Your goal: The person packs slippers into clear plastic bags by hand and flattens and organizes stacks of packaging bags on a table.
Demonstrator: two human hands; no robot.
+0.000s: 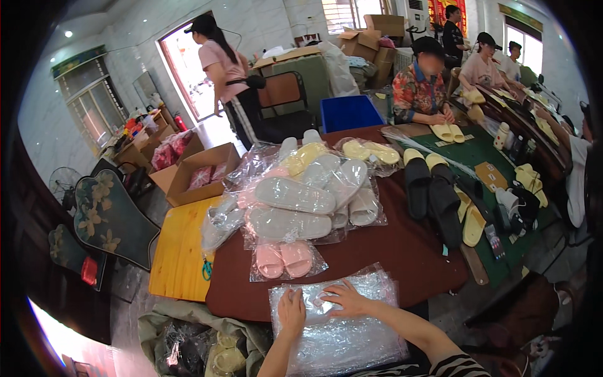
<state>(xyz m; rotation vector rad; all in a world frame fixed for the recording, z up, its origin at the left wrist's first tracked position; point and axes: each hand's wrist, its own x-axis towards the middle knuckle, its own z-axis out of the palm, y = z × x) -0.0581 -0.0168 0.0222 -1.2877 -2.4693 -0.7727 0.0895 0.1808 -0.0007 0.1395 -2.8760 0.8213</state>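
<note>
A stack of clear plastic bags (352, 342) lies flat at the near edge of the brown table. My left hand (291, 311) is closed at the stack's upper left part, its fingers together on the top bag. My right hand (344, 299) rests on the same bags with fingers spread, just right of the left one. Beyond them sits a bagged pair of pink slippers (284, 259). Behind that rises a heap of bagged grey slippers (295, 195), with bagged yellow slippers (370, 151) at its far side.
Black slippers (433, 195) and yellow slippers (472, 226) line the right side, by a green-topped table (502, 251). A yellow board (182, 251) and teal scissors (207, 269) are left. Below stands an open sack (154, 333). A co-worker (421, 91) sits opposite; another person (226, 75) stands far left.
</note>
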